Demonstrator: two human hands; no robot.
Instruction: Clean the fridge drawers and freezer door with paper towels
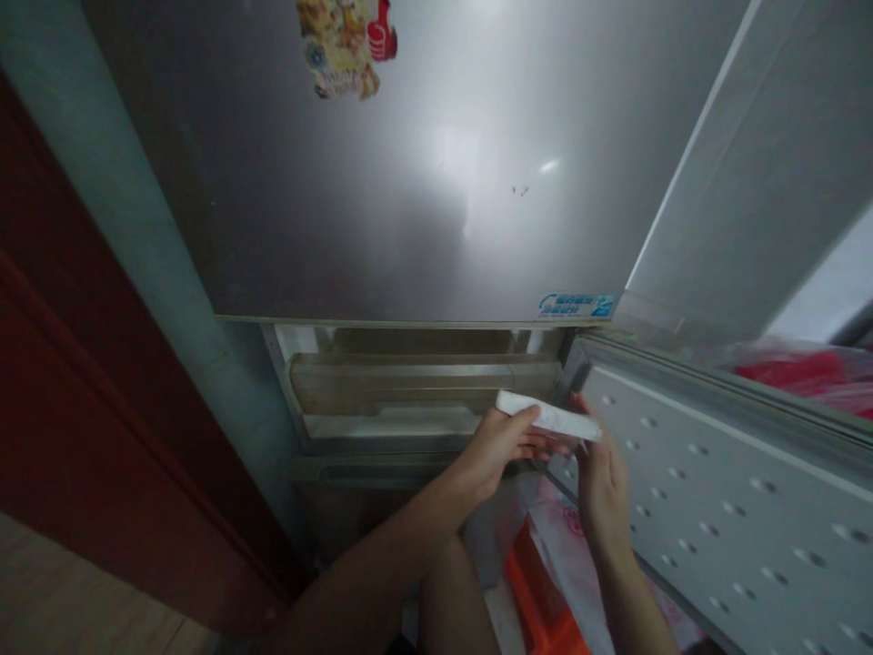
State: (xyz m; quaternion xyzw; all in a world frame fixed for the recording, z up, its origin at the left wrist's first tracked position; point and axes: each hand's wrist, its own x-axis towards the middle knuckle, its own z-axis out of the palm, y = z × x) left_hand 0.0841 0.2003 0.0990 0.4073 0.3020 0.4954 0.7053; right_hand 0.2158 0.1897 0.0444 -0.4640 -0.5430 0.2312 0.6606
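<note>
Pinching the white slab [551, 417] near its left end, the left hand [496, 446] has its thumb on the upper face and its fingers curled underneath. The slab reaches from there toward the right, dipping slightly, and its far end meets the right hand [604, 473], whose fingertips rise behind it; whether these press on it or merely steady it, I cannot tell. Both hands and the slab are in front of the right part of a translucent drawer [409, 382], apart from its front. Above, the lower edge of the refrigerator's upper door [382, 200] runs across, higher than the slab. Close on the right, the open lower door [723, 500] slants outward, its dimpled inner panel just beside the right hand, leaving little room that way. Toward the left, open space stretches in front of the drawer as far as the pale wall [123, 200] and the dark red panel [136, 391]. Below the hands, an orange object [542, 596] and a pink-and-white bag [573, 555] fill the space between the left forearm and the door.
</note>
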